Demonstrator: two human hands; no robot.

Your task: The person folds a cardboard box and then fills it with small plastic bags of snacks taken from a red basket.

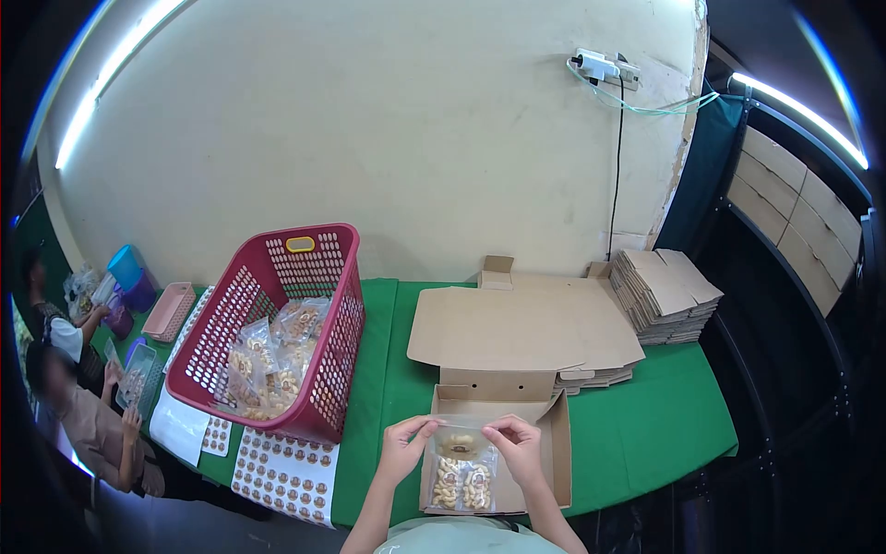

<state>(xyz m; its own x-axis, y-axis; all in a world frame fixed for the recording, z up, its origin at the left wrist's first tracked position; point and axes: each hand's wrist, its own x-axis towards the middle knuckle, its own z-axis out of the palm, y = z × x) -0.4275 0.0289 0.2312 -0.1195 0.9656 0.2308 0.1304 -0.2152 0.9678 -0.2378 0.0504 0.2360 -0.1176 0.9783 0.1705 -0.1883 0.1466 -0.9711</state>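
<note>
Between my hands is a clear plastic pouch (457, 444) with pale nuts and a round label. My left hand (405, 447) pinches its top left corner, and my right hand (517, 446) pinches the top right one. Below it an open cardboard box (528, 487) sits at the table's front edge, its lid flap standing at the back. Inside the box, on the left, lie pouches of cashews (477, 487) side by side with round labels. The held pouch overlaps their upper ends in this view.
A maroon basket (348, 342) with bagged nuts stands left on the green tablecloth (388, 314). Sticker sheets (284, 473) lie before it. Flat cardboard (526, 323) and stacked folded boxes (666, 286) are behind and right. Two people (92, 425) sit far left near a pink tray (170, 312).
</note>
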